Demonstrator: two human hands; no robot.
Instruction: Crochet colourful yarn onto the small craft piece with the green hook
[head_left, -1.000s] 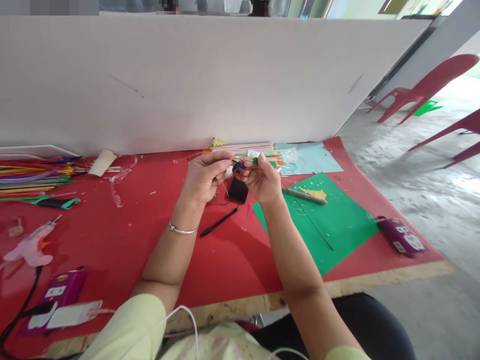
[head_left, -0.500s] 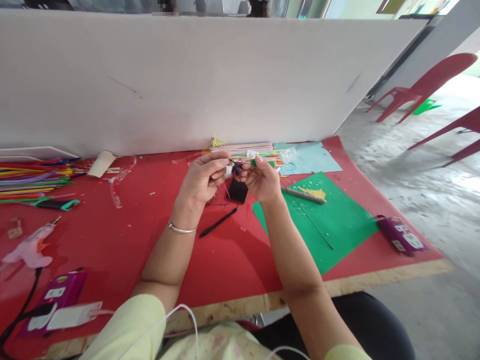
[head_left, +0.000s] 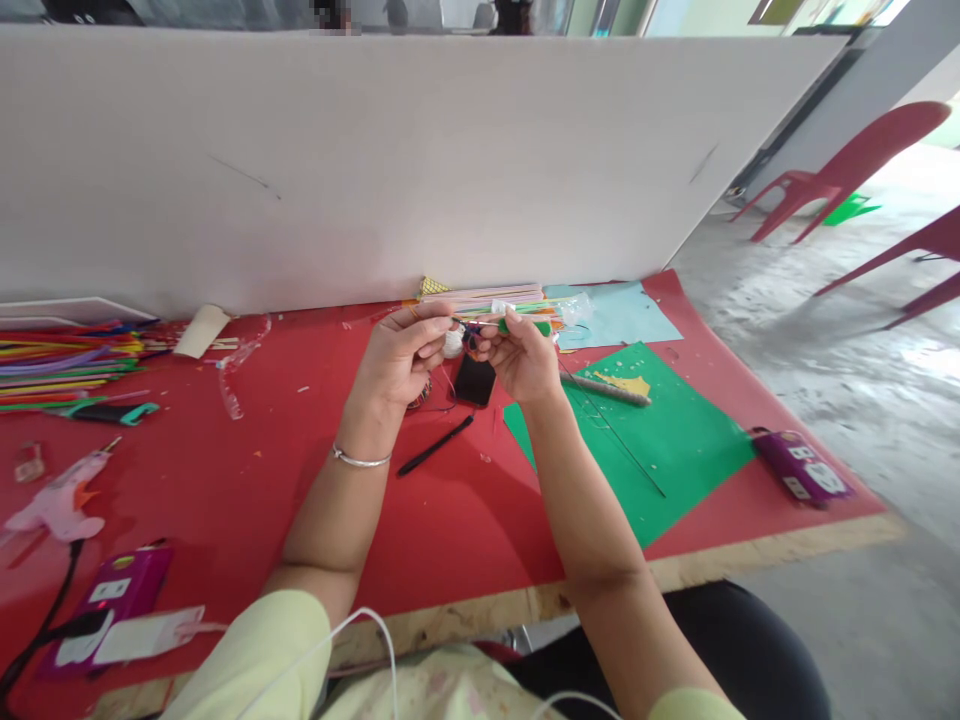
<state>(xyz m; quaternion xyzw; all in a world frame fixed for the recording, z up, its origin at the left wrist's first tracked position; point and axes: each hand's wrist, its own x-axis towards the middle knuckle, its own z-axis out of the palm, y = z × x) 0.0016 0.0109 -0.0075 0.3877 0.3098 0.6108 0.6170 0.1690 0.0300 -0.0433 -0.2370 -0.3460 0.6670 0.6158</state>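
Observation:
My right hand (head_left: 525, 362) is closed round a green-handled tool (head_left: 534, 327), whose thin metal shaft points left. Its fingers also touch a small dark, multicoloured piece (head_left: 471, 340) hanging between the hands. My left hand (head_left: 405, 355) pinches near the tip of the shaft; what lies between thumb and forefinger is too small to name. Both hands are raised above the red table covering (head_left: 300, 520). Just below them lie a black rectangular object (head_left: 475, 381) and a black pen-like stick (head_left: 436, 446).
Coloured pipe cleaners (head_left: 67, 365), a pink glue gun (head_left: 64, 497) and a purple power strip (head_left: 127, 590) lie left. Rightward are a green sheet (head_left: 675, 450), a grey stick (head_left: 615, 389) and another purple strip (head_left: 802, 466). A white partition (head_left: 375, 160) stands behind.
The left hand has shifted very slightly left, and the tool's metal shaft shows more plainly between the hands. The view has moved a little; the grips look much the same.

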